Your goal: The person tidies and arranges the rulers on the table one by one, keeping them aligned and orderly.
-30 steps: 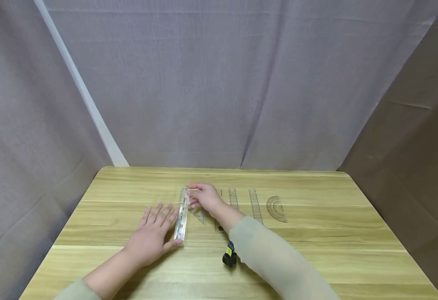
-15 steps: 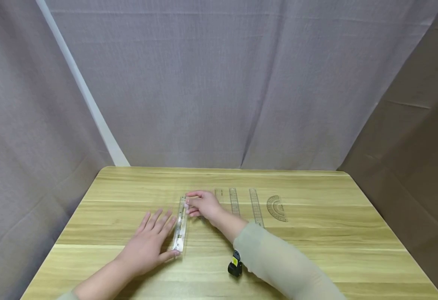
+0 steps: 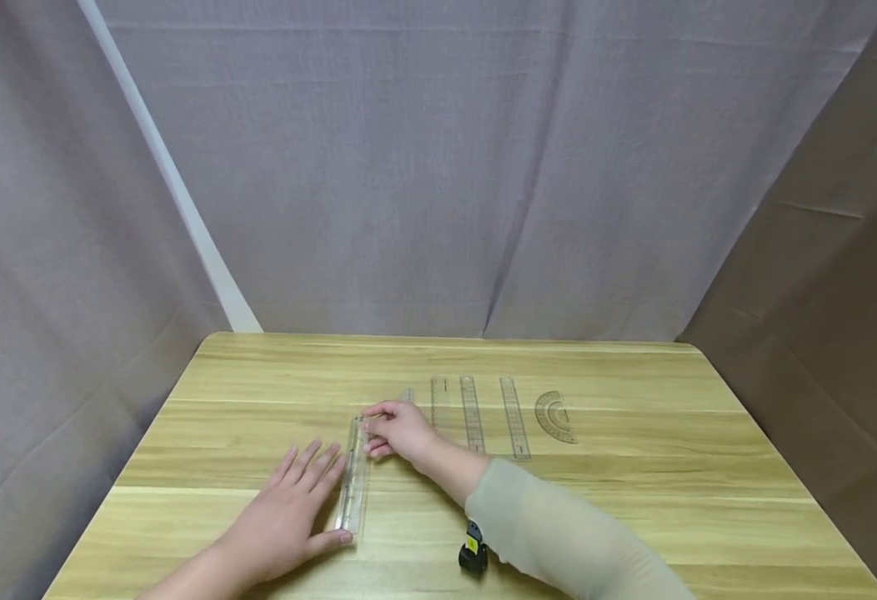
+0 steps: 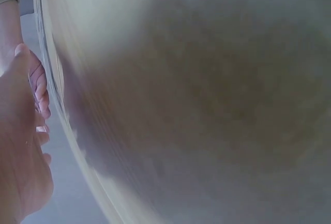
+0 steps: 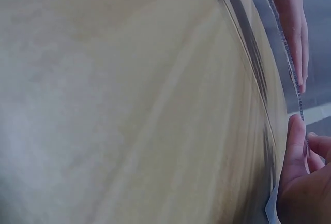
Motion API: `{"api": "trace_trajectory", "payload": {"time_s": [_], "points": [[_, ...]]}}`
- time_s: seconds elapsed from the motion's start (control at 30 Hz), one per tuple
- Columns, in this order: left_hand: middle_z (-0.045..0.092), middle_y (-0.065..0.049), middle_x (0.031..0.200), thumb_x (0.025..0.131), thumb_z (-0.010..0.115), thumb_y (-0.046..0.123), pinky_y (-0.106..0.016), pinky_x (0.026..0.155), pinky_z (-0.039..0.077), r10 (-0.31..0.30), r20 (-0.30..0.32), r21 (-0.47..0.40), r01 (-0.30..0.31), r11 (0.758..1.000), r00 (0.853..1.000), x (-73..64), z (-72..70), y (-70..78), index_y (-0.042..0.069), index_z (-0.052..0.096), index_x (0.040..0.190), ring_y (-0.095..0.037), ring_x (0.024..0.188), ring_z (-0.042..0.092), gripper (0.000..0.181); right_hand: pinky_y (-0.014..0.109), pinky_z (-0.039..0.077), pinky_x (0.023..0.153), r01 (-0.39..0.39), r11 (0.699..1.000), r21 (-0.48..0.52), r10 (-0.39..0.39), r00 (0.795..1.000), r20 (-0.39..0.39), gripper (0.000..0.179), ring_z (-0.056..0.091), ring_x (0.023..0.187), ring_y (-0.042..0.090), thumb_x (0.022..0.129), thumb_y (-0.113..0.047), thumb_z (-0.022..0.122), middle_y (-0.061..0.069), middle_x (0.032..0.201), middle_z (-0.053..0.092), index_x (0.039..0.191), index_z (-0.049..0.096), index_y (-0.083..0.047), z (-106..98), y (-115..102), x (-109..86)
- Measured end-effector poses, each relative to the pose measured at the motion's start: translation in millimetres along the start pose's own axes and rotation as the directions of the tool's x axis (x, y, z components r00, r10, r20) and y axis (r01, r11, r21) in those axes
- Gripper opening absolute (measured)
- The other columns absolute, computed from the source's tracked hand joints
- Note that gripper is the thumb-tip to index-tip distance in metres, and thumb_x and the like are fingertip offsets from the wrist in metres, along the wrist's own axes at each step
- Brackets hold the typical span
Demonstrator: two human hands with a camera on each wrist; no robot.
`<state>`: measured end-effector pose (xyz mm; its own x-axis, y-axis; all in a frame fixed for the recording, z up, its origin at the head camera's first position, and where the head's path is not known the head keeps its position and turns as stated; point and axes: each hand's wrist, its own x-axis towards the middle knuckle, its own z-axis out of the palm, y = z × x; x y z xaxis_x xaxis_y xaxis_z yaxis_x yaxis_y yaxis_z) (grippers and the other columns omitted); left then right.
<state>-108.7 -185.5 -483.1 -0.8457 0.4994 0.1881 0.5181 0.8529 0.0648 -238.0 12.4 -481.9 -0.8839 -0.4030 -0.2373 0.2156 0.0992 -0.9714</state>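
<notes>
A clear ruler [image 3: 353,479] lies lengthwise between my hands, its markings along the edges. My right hand [image 3: 397,429] pinches its far end between thumb and fingers. At the near end, the thumb of my left hand [image 3: 288,508] touches the ruler, while the other fingers stay straight and spread along its left side. Seen edge-on in the right wrist view, the ruler [image 5: 286,45] runs between both hands, with a gap between it and the tabletop. The left wrist view shows only part of the hands and the ruler is hard to make out.
Behind my right hand a clear set square [image 3: 407,394] peeks out, partly hidden. Clear rulers [image 3: 472,412] [image 3: 514,417] and a protractor [image 3: 554,417] lie to the right, beside another clear marked piece [image 3: 438,400]. A black object with a yellow label [image 3: 473,548] shows by the right sleeve.
Both hands have moved toward me and slightly left, bringing the ruler along. More of the set square and rulers behind the right hand has come into view.
</notes>
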Motion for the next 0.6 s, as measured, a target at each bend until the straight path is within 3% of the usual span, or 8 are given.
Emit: {"api": "trace_trajectory", "payload": {"time_s": [0.5,0.6], "points": [[0.038,-0.015,0.156,0.087,0.045,0.077,-0.056,0.116,0.021,0.027,0.038,-0.036,-0.025,0.999,0.999,-18.5,5.2,6.2,0.002,0.042,0.149,-0.038,0.144,0.03,0.097,0.029,0.059,0.057,-0.05,0.998,-0.047,0.051,0.999,0.007,0.018,0.067,0.06,0.017,0.093,0.001,0.065,0.015,0.085,0.067,0.11,0.064,0.003,14,6,-16.9],[0.039,-0.014,0.155,0.087,0.045,0.077,-0.049,0.119,0.014,0.035,0.034,-0.037,-0.034,0.999,0.999,-20.7,7.0,6.7,0.003,0.043,0.149,-0.037,0.144,0.031,0.097,0.03,0.059,0.056,-0.055,0.997,-0.06,0.056,0.998,0.003,0.017,0.066,0.059,0.018,0.092,0.002,0.065,0.015,0.084,0.068,0.108,0.063,0.004,18,7,-18.8]]}}
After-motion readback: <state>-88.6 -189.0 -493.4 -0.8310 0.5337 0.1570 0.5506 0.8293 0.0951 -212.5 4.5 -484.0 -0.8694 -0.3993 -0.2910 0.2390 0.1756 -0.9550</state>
